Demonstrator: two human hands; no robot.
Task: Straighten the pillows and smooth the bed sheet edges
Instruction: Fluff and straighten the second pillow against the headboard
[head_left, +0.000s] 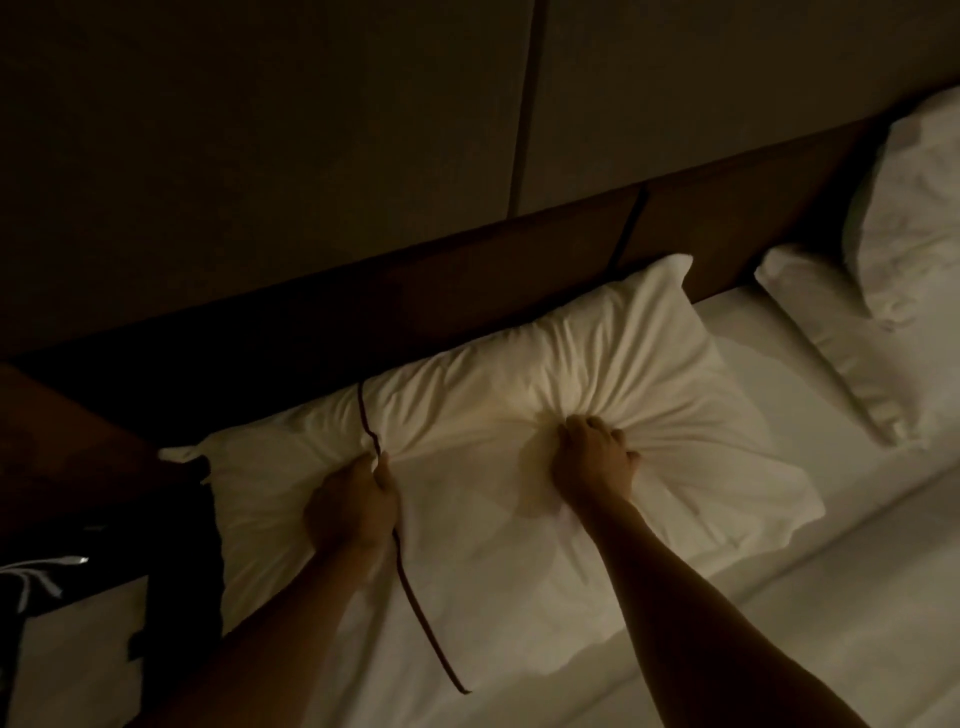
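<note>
A white pillow (613, 353) lies flat against the dark headboard at the head of the bed. My right hand (595, 457) is clenched in the middle of it, bunching the cover into radiating folds. My left hand (353, 506) grips the pillow's left part, fingers closed on the fabric beside a thin dark cord (415, 603) that runs across the pillow. The white bed sheet (779, 623) spreads below and to the right. Two more white pillows sit at the right: one flat (826, 332), one propped on the headboard (914, 218).
The dark wooden headboard (467, 291) runs diagonally behind the pillows, with padded wall panels above. A dark bedside surface (67, 457) and a dark bag or garment (176, 561) stand at the bed's left edge. The room is dim.
</note>
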